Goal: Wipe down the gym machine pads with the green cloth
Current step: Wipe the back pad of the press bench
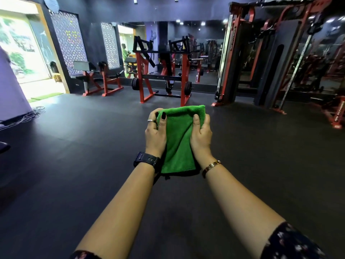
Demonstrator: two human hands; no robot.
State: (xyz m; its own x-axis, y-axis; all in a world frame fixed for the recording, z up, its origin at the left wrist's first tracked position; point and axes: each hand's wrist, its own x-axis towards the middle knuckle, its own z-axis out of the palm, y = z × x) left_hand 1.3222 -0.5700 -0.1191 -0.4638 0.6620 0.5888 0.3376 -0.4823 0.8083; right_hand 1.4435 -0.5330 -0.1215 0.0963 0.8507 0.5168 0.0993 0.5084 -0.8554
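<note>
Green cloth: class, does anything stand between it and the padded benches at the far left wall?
Nothing visible does. The green cloth is held by the left hand and right hand over bare dark floor, which runs open to the padded benches. The red rack stands to the right of that path.

Bright green cloth point(179, 139) at centre frame; black watch point(146, 159), gold bracelet point(211, 166); dark floral sleeve point(293, 242) lower right; red-and-black machine frames point(162, 75) above; dark grey floor point(74, 156).
</note>
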